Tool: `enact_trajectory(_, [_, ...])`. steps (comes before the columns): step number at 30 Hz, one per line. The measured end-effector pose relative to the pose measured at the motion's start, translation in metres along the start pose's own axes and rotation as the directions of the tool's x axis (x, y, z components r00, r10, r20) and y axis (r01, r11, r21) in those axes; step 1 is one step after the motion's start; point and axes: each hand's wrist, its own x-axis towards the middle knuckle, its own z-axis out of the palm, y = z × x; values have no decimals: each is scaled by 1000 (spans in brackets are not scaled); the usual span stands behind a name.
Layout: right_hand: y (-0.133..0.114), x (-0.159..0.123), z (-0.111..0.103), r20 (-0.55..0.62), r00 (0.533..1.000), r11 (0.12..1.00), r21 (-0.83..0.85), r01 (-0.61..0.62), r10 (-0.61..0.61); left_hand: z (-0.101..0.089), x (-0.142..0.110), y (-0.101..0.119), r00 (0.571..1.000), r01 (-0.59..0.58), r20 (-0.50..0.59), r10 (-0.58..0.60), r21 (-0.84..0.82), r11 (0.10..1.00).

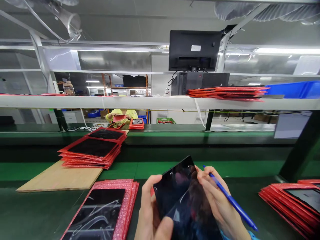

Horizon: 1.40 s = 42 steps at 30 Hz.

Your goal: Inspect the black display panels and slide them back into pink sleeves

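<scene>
A glossy black panel, tilted toward me, is held low in the middle of the view by both hands. My left hand grips its left edge, with the thumb on the lower face. My right hand wraps round the right edge and also pinches a blue pen that points down to the right. Just left of my hands lies a stack of red bubble-wrap bags with a black panel on top.
More red bags with black panels are piled on a wooden board at left, on the right edge and on the shelf. A monitor stands above the shelf. A person in yellow works across the green belt.
</scene>
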Motion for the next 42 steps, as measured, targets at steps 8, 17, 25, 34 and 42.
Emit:
enact_trajectory(8, [2, -1, -3, -87, 985, 983, 122, -139, 150, 7, 18, 24, 971, 207, -54, -233, -292, 934])
enact_trajectory(17, [3, 3, -13, -262, 912, 938, 234, -257, 316, -10, 30, 19, 981, 157, -88, -174, -178, 971])
enact_trajectory(25, [-6, 10, -19, -188, 920, 914, 289, -284, 345, -10, 29, 28, 937, 346, 175, -302, -353, 869])
enact_trajectory(34, [-7, 15, -21, -100, 945, 918, 288, -271, 311, -15, 38, 18, 934, 357, 155, -322, -429, 830])
enact_trajectory(42, [-4, 17, -15, -121, 922, 908, 261, -329, 369, -12, 45, 16, 934, 353, 140, -327, -480, 803])
